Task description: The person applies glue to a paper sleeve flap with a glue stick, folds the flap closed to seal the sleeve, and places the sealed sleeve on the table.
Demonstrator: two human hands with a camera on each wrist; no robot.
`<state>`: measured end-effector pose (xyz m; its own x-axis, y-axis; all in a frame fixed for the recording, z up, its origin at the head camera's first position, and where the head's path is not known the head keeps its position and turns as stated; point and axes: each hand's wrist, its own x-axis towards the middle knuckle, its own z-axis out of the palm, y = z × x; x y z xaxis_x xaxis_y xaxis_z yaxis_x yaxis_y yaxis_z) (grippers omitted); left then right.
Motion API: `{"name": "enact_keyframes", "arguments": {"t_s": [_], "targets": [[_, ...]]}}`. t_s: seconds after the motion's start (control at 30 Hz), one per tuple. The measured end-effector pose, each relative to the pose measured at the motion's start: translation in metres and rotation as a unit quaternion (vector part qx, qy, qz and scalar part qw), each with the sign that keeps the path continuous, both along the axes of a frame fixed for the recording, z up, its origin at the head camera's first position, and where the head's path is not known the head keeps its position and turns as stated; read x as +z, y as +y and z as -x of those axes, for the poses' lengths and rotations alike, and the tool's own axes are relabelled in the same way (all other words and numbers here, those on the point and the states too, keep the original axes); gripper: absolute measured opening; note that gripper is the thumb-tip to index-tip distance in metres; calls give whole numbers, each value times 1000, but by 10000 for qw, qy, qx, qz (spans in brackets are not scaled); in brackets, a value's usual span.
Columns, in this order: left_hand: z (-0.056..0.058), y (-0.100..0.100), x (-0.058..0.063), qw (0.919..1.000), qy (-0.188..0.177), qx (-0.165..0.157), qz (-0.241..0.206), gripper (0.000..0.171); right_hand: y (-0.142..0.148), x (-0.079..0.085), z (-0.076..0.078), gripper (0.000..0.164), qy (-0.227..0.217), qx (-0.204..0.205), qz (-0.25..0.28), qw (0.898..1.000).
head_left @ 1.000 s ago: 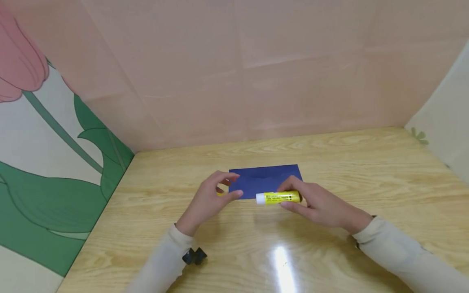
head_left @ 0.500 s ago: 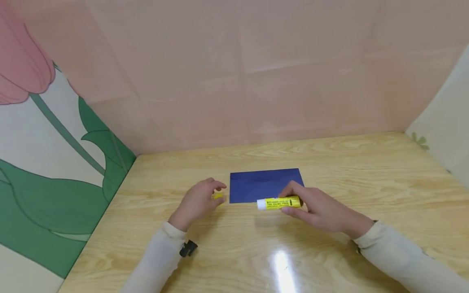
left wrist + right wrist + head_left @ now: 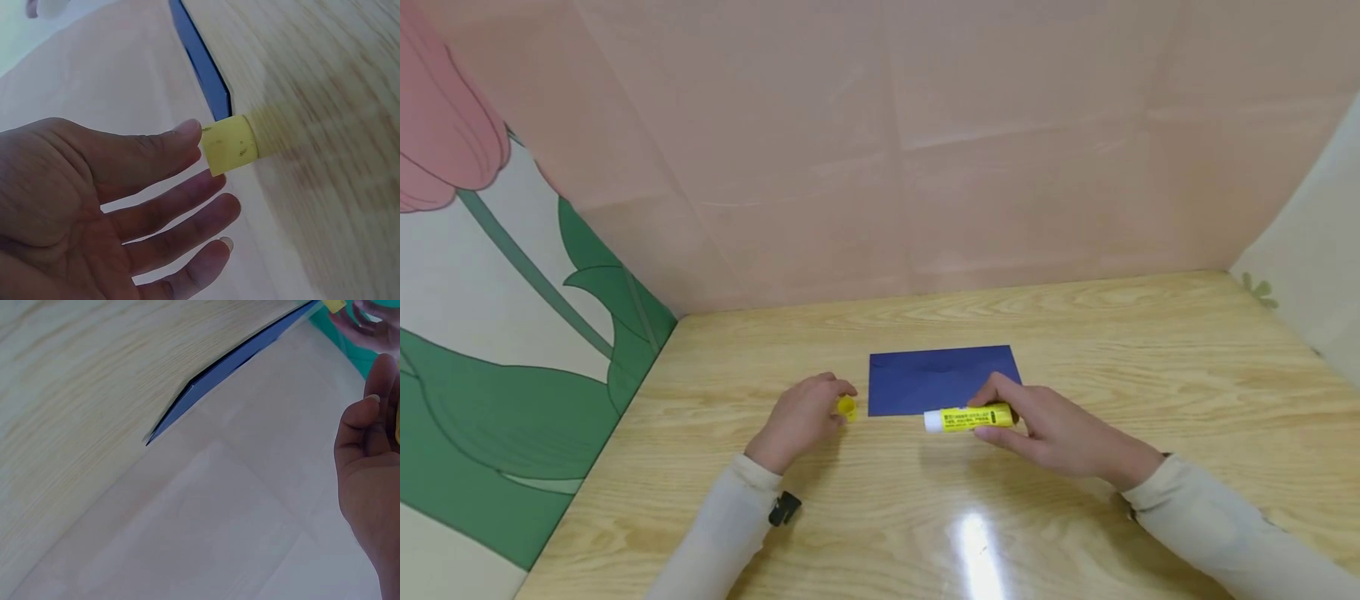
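My right hand [image 3: 1045, 425] holds a yellow glue stick [image 3: 977, 417] sideways between thumb and fingers, its white uncapped end pointing left. It hovers by the near edge of a dark blue envelope-like sheet [image 3: 925, 379]. To the left, a small yellow cap [image 3: 847, 407] stands on the table with its hollow end up. My left hand [image 3: 801, 421] pinches the cap; in the left wrist view the thumb tip and index finger meet its upper edge, while the other fingers [image 3: 215, 209] spread loosely below. In the right wrist view the glue stick is mostly cut off.
The wood-grain table [image 3: 1112, 333] runs back to a pink wall covering [image 3: 1000, 167]. A flower-patterned panel [image 3: 512, 400] borders the left side, a pale wall [image 3: 1315, 233] the right. A black wrist device [image 3: 785, 508] sticks out from the left sleeve.
My left hand has moved left and down with the yellow cap, away from the blue sheet, to the table. The right hand with the glue stick has hardly moved.
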<state>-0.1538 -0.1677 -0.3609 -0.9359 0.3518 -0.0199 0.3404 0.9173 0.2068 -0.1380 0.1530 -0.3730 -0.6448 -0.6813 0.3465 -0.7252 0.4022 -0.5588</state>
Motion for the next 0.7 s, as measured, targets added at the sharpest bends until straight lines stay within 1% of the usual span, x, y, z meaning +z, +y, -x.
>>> {"name": "enact_keyframes", "arguments": {"t_s": [0.23, 0.33, 0.7], "targets": [[0, 2, -1, 9995, -252, 49, 196, 40, 0, 0, -1, 20, 4, -21, -47, 10000], [0, 4, -1, 9991, -350, 85, 210, 43, 0, 0, -1, 20, -15, -16, -69, 10000], [0, 4, -6, 9993, -270, 25, 247, 41, 1, 1, -1, 17, -122, -42, -230, 9997]]}}
